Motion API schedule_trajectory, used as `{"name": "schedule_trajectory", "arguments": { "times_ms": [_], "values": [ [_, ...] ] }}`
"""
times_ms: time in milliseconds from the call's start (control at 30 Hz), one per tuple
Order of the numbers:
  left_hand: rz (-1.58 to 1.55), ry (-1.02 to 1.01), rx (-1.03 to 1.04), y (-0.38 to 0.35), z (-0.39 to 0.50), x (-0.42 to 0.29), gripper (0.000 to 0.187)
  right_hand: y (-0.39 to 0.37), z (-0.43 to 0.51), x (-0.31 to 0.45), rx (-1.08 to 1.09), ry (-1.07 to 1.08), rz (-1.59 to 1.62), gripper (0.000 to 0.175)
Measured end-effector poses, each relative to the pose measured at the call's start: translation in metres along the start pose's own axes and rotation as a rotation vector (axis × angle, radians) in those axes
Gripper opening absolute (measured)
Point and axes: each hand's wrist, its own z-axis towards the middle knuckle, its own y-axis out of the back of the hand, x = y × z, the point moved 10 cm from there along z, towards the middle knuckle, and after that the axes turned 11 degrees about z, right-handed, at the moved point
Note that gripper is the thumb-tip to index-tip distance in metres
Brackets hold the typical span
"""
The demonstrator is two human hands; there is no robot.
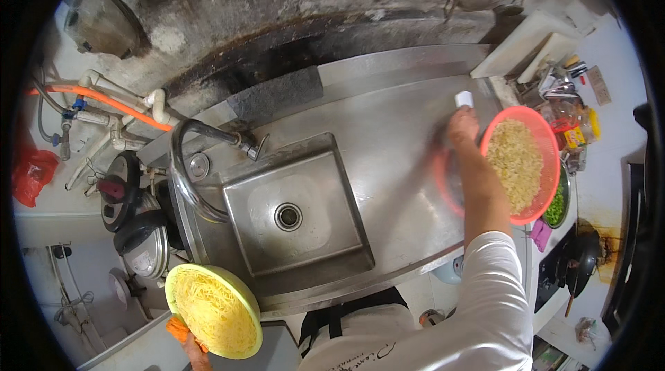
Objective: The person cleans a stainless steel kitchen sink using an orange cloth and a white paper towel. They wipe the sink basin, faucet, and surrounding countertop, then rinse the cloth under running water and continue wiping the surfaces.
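At the lower left, my left hand [196, 353] grips the rim of a yellow-green basin [254, 314] together with an orange cloth [178, 328]. Shredded yellow food [210, 311] fills the basin. My right arm reaches over the steel counter, and my right hand [463, 124] is at a small white object [464, 99]; whether the fingers are closed on it is hard to see. Right of that forearm stands a pink plastic colander [549, 163] holding pale, finely chopped food [514, 166]. Part of another pink rim [442, 181] shows left of the forearm.
A steel sink [311, 215] with a curved chrome faucet [179, 163] lies ahead. Pressure cookers [143, 249] stand at the left. Cutting boards [524, 43] lean at the back right, near jars [566, 116]. Chopped greens [556, 204] sit beside the colander; a black wok [584, 256] is farther right.
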Motion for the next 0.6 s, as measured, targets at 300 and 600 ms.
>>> {"name": "schedule_trajectory", "arguments": {
  "times_ms": [300, 600],
  "values": [
    [-0.039, 0.042, -0.058, 0.003, -0.004, 0.0, 0.044, -0.011, -0.212, 0.201, 0.168, 1.01, -0.06, 0.055],
    [0.033, -0.037, -0.109, 0.027, 0.014, 0.014, 0.044, 0.124, -0.429, 0.233, 0.51, 1.292, 0.48, 0.054]
  ]
}}
